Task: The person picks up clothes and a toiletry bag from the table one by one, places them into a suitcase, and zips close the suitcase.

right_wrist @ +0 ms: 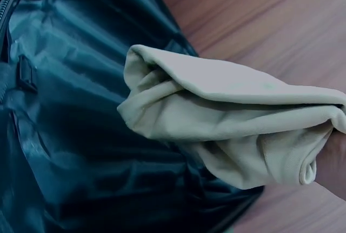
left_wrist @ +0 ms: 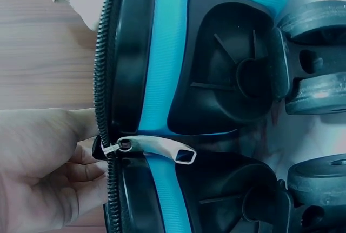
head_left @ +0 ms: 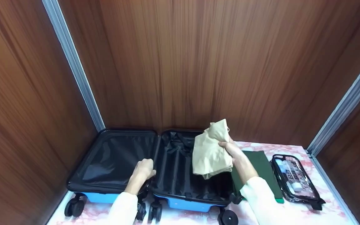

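Observation:
An opened blue suitcase [head_left: 103,197] with black lining lies flat, its two halves side by side. Over the right half [head_left: 173,175], my right hand [head_left: 233,150] grips a folded beige cloth garment [head_left: 211,153] by its right side. In the right wrist view the garment [right_wrist: 232,98] shows its stacked folds above the black lining [right_wrist: 97,119]. My left hand [head_left: 143,168] is at the inner edge of the left half, fingers loosely curled. In the left wrist view that hand [left_wrist: 48,168] is beside the zipper [left_wrist: 100,81], its fingertips partly hidden behind it.
Right of the suitcase lies a dark green folded item [head_left: 261,170]. Beyond it is a clear pouch [head_left: 297,178] with black trim and bottles inside. Black wheels [head_left: 74,206] stick out at the suitcase's near side. Wood-grain panels [head_left: 192,62] enclose the pink marbled surface [head_left: 333,200].

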